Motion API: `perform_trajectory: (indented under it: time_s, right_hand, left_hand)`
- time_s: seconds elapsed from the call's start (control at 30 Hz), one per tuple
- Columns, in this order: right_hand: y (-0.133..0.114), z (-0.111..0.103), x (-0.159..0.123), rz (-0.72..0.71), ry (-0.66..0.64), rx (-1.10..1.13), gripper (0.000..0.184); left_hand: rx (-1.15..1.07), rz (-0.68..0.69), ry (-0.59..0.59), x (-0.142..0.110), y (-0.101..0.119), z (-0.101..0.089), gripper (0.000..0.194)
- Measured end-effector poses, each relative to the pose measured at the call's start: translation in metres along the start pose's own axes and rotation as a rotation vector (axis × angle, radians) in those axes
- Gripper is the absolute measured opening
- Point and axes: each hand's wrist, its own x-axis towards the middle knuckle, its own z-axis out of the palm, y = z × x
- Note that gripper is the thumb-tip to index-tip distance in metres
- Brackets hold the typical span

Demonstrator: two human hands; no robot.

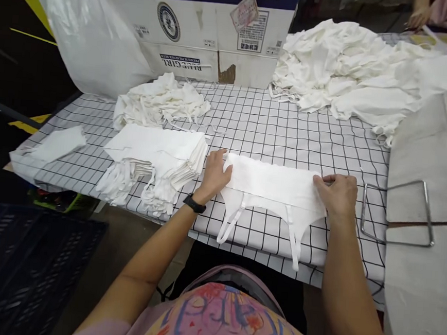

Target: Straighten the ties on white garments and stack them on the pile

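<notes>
A white camisole [274,182] lies flat on the checked tablecloth, its thin straps pointing toward me and hanging at the table's front edge. My left hand [216,173] pinches its left top corner between thumb and fingers. At the opposite end, my right hand [337,194] grips the right edge, thumb on top and fingers curled. Just left of my left hand sits a neat stack of folded white camisoles [155,146], their straps bunched at the front.
Loose white garments [161,100] lie behind the stack, and a larger heap [351,69] fills the back right. A cardboard box [206,37] stands at the back beside a plastic bag [90,33]. A bent metal wire frame [398,212] lies right. Another person's hand [419,17] shows top right.
</notes>
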Motion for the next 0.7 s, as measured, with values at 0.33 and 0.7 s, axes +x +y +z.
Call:
perform_trajectory:
  time_s: [0.33,0.7]
  right_hand:
    - [-0.010,-0.013,-0.002,0.026,-0.084,0.139,0.016]
    - [-0.004,-0.020,-0.013,-0.011,-0.005,0.304,0.031]
  left_hand:
    - [0.016,-0.256,-0.184,0.043,0.007,0.000,0.020]
    - [-0.246,-0.167,-0.048,0.031,0.010,-0.005,0.021]
